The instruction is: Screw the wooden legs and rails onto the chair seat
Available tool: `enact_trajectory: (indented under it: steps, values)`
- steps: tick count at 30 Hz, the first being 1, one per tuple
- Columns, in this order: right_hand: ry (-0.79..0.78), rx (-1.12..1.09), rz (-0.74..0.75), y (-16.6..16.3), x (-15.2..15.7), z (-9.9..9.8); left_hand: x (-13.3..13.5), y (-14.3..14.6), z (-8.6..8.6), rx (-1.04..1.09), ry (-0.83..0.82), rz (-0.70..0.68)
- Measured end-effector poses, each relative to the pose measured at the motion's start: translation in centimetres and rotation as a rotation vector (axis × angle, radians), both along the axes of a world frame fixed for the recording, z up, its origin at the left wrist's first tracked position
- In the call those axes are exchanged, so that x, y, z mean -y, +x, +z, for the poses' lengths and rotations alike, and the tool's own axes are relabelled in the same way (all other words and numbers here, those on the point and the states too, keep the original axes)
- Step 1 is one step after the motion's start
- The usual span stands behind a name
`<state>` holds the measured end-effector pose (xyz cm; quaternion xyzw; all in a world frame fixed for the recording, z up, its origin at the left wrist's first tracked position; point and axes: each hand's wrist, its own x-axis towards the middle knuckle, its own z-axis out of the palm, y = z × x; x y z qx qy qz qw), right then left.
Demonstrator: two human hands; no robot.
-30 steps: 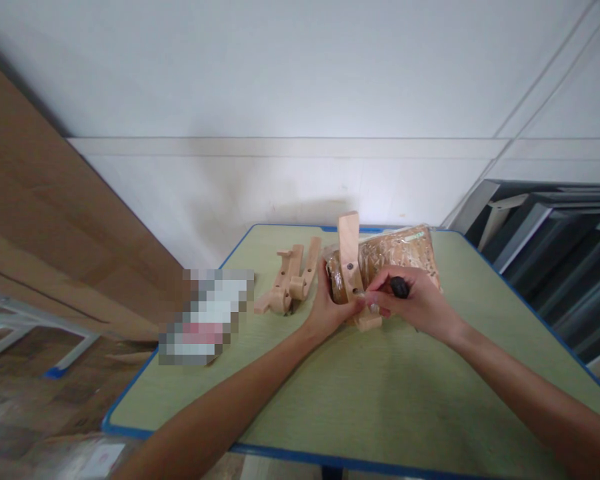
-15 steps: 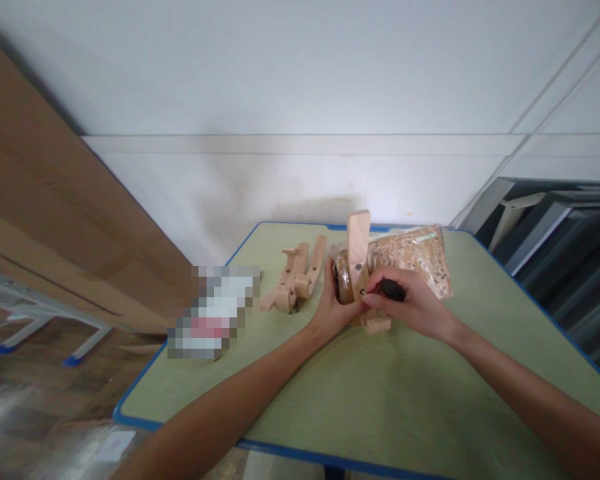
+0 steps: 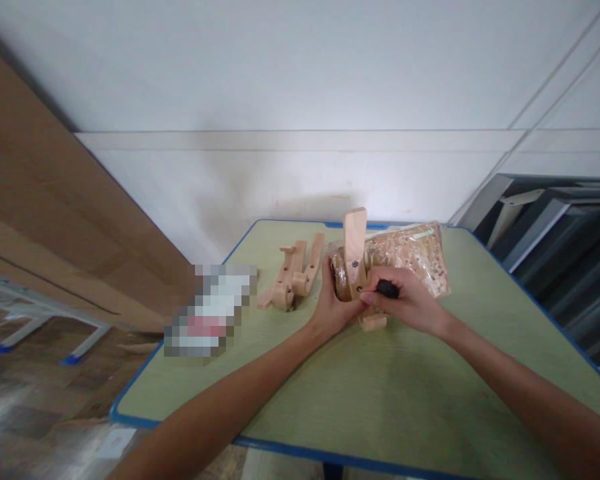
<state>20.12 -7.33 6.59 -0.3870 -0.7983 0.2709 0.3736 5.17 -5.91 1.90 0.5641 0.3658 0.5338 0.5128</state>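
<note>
My left hand point(image 3: 336, 307) is closed around a pale wooden piece point(image 3: 355, 235) that stands upright, its thumb lying across the front. Dark screw heads or holes show on that piece, and a stubby wooden block point(image 3: 375, 323) juts out at its foot. My right hand point(image 3: 411, 299) pinches a short black-handled tool point(image 3: 388, 289); its tip meets the wood by the lower hole, mostly hidden by the fingers. Behind the upright piece is a shiny brown wrapped thing point(image 3: 342, 277), partly covered by my left hand.
Several similar wooden pieces point(image 3: 294, 273) lie left of my hands. A plastic-wrapped brown package point(image 3: 415, 257) rests behind my right hand. A blurred-out flat item point(image 3: 213, 310) is at the left of the green table point(image 3: 300, 393). Cardboard point(image 3: 80, 200) leans at left, dark panels point(image 3: 570, 247) at right.
The whole view has shifted slightly, so everything sits a little further left and higher. Both hands keep their grip at the same spot on the wooden piece.
</note>
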Motion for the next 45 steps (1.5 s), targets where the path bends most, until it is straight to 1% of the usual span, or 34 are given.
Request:
enact_trajectory:
  steps: [6,11,20,24,27,32,35,38,41,42,43,45]
  values:
    - [0.021,0.008,-0.011,-0.2,0.2,0.2,0.2,0.0,0.1,0.039,0.017,-0.067]
    - [0.043,0.015,-0.021,-0.3,0.2,0.2,0.3,0.1,0.3,0.055,-0.015,-0.060]
    - [0.068,0.026,-0.051,-0.3,0.1,-0.1,0.3,0.4,0.1,0.126,-0.048,-0.093]
    - [0.064,0.005,-0.081,-0.2,-0.2,-0.2,0.3,0.4,0.3,0.133,-0.048,-0.077]
    - [0.053,-0.013,-0.086,-0.1,-0.5,-0.3,0.1,0.5,0.1,0.148,-0.066,-0.059]
    - [0.021,-0.020,-0.052,0.5,-0.7,0.0,-0.6,0.6,-0.4,0.145,-0.080,0.027]
    - [0.071,-0.020,-0.060,1.1,-0.7,0.6,-0.9,0.8,-0.3,0.153,-0.071,0.069]
    - [0.195,-0.017,-0.135,1.7,-0.6,1.7,-1.0,0.9,0.0,0.142,-0.039,0.117]
    - [0.359,-0.037,-0.333,2.5,-0.1,3.2,-1.1,0.7,-0.1,0.079,-0.022,0.195]
    - [0.384,-0.046,-0.392,2.8,0.1,3.6,-1.2,0.7,-0.1,0.051,-0.021,0.233]
    - [0.377,-0.059,-0.434,3.2,0.4,4.0,-1.3,0.6,-0.2,0.025,-0.020,0.271]
    - [0.259,-0.148,-0.494,3.9,0.9,4.4,-1.5,0.5,-0.5,-0.001,-0.019,0.321]
